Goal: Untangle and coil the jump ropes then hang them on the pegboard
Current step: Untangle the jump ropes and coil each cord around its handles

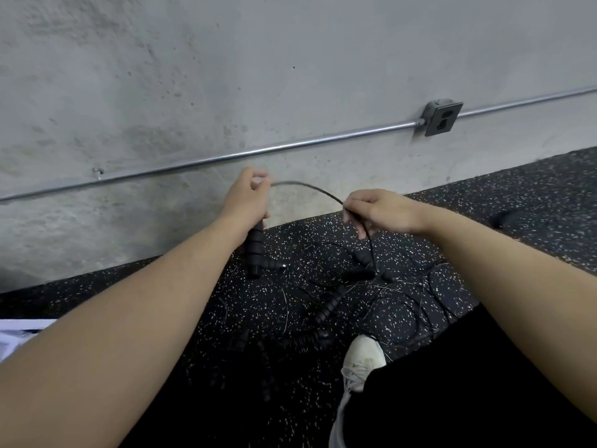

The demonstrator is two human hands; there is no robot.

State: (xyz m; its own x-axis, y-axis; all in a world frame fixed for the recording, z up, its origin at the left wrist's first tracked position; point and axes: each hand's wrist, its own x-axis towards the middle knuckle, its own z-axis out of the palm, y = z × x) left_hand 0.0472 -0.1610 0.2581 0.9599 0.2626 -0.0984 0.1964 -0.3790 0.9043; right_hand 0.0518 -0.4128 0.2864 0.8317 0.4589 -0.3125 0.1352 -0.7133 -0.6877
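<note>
Both bare forearms reach forward from the bottom corners, and between them sit a dark trouser leg (pixel 452 383) and a white sneaker (pixel 361 363) planted on the floor (pixel 181 302), a black rubber mat flecked with white.

Ahead of the forearms, the left hand (pixel 247 197) is curled around a black ribbed handle (pixel 255 250); the handle hangs down out of the fist with its lower end over the floor, and the thumb and forefinger at the top of the fist pinch the thin black cord (pixel 310 187). That cord arcs to the right in a shallow curve to the right hand (pixel 378 210), whose fingertips are pinched together on it. Below the right hand the cord drops down into the tangled pile of jump ropes (pixel 355 295) lying on the floor just beyond the sneaker. Several more ribbed black handles lie in the pile, crossed by loops of thin wire-like cord; which cord belongs to which handle cannot be told.

Behind the hands rises a grey concrete wall (pixel 226 76). A metal conduit pipe (pixel 193 164) runs along it, slanting up to the right into a metal outlet box (pixel 441 118) with a dark double socket. A pale cloth (pixel 19 334) shows at the left edge. No brand, label or writing can be read anywhere.
</note>
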